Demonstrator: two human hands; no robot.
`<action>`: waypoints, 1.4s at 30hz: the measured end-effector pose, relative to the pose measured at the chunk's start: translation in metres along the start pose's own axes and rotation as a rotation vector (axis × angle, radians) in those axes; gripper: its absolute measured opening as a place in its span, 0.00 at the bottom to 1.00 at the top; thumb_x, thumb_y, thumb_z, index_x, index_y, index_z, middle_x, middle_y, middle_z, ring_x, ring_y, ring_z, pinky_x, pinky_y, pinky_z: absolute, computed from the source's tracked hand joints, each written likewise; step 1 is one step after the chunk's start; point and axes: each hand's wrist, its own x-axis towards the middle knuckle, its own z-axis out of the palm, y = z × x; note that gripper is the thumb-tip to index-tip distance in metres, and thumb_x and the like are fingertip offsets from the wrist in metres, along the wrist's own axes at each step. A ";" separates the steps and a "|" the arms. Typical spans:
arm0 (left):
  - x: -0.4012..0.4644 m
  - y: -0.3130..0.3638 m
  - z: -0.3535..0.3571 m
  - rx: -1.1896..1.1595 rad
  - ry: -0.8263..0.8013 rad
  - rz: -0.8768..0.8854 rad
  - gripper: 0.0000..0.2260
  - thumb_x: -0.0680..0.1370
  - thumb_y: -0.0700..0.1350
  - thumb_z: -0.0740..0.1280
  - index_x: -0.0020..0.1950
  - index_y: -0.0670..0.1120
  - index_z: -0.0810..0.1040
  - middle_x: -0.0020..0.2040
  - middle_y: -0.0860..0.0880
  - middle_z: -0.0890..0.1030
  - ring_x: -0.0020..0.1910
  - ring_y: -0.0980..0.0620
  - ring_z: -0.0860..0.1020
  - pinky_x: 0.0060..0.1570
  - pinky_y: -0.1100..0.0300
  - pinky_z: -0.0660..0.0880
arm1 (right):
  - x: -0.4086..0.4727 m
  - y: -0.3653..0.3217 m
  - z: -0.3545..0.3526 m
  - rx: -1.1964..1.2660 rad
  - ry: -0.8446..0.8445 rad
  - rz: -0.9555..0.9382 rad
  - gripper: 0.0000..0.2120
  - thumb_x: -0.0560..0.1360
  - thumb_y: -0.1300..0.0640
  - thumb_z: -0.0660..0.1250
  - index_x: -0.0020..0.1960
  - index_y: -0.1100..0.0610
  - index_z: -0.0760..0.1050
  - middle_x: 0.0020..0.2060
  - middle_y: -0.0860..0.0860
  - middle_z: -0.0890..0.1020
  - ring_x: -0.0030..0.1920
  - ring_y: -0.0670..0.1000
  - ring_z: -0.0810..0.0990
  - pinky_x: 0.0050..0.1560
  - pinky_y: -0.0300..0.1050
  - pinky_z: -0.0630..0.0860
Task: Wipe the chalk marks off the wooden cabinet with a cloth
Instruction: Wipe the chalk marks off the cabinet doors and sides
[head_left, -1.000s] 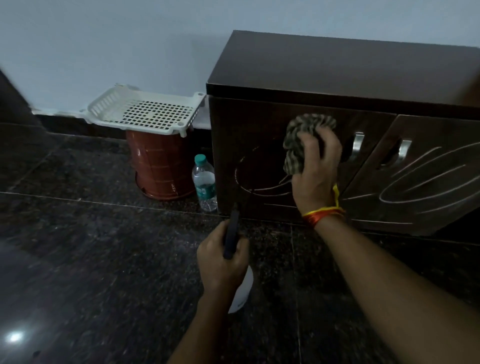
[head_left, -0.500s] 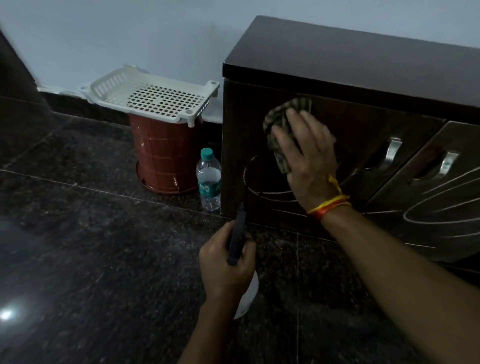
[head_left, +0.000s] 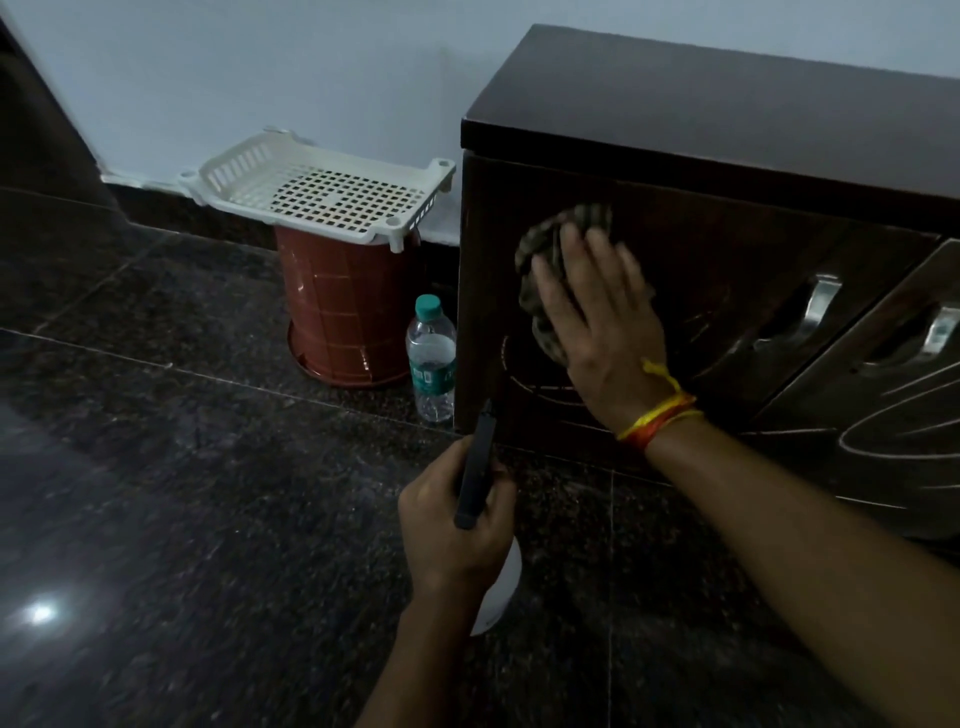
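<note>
Left of the cabinet (head_left: 701, 119) I see a bottle (head_left: 431, 358), my left hand (head_left: 457, 519) gripping a sprayer (head_left: 475, 470) below it, my right hand (head_left: 597, 317) pressing the cloth (head_left: 540, 260) flat-fingered on its chalked left door.

A white slotted plastic tray (head_left: 317, 192) sits on top of an upturned reddish-brown bucket (head_left: 347, 306) against the pale wall (head_left: 260, 67). Just beside the bucket stands a clear water bottle (head_left: 431, 358) with a green cap, upright on the dark speckled stone floor (head_left: 182, 493), which shows a bright glare spot lower left.
</note>
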 end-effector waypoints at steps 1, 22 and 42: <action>0.000 0.000 0.002 -0.003 -0.004 -0.004 0.07 0.73 0.52 0.61 0.35 0.59 0.69 0.29 0.51 0.71 0.25 0.53 0.67 0.28 0.70 0.59 | 0.011 0.001 -0.002 0.007 0.045 0.027 0.19 0.78 0.68 0.59 0.69 0.62 0.68 0.68 0.63 0.69 0.70 0.62 0.62 0.73 0.56 0.55; 0.012 0.003 -0.006 0.001 0.068 0.033 0.10 0.73 0.50 0.62 0.37 0.45 0.76 0.25 0.52 0.70 0.25 0.49 0.70 0.25 0.69 0.60 | -0.002 -0.026 0.020 0.024 -0.032 -0.058 0.19 0.81 0.65 0.52 0.72 0.61 0.63 0.71 0.61 0.66 0.72 0.61 0.59 0.74 0.56 0.51; 0.007 -0.017 -0.004 0.019 0.100 -0.004 0.09 0.74 0.50 0.61 0.34 0.51 0.71 0.25 0.55 0.66 0.25 0.54 0.67 0.27 0.71 0.59 | -0.047 -0.063 0.049 -0.004 -0.338 -0.246 0.24 0.80 0.58 0.53 0.75 0.60 0.54 0.75 0.58 0.57 0.75 0.59 0.53 0.74 0.55 0.39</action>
